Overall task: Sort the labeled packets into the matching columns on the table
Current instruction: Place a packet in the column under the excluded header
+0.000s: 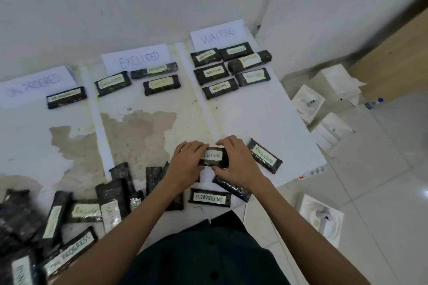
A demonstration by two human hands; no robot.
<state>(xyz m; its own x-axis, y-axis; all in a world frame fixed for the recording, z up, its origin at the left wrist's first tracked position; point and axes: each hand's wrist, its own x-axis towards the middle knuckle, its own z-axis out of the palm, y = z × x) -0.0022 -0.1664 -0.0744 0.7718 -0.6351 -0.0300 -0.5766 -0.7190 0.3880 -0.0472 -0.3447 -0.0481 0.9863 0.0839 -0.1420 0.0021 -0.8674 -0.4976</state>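
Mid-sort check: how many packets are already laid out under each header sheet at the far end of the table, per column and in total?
Packets under ON PROGRESS: 1
Packets under EXCLUDED: 3
Packets under WAITING: 6
Total: 10
Not counted: the held EXCLUDED packet, gripped by the left hand and right hand, and the unsorted pile.

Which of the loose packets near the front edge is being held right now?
The packet labelled EXCLUDED, gripped at its ends by the left hand and right hand. The other EXCLUDED packet, to its right, lies free on the table.
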